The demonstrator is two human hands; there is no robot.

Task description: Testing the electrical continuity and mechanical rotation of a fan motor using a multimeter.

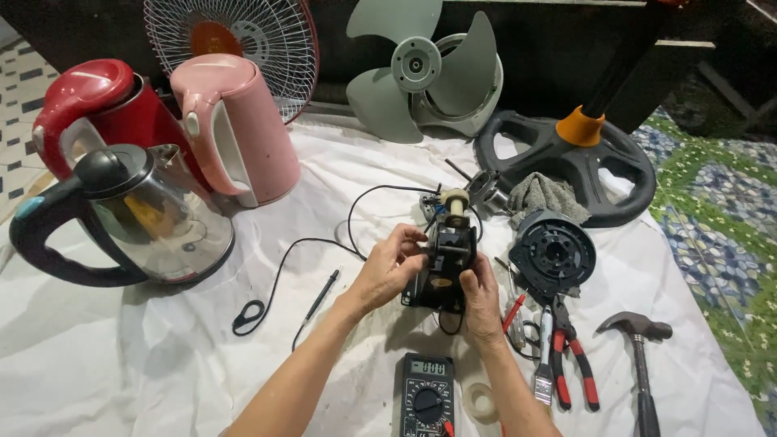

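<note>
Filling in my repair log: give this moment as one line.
left hand: grips fan motor | right hand: grips motor | multimeter: near, on white cloth

white cloth (162,356) | on it: 3 kettles (235,129), multimeter (427,395), pliers (571,364), hammer (639,340)

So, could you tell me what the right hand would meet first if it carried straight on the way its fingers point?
The right hand points up and away, so past the black motor block it grips, it would probably meet the cream spindle first; depth is unclear.
</note>
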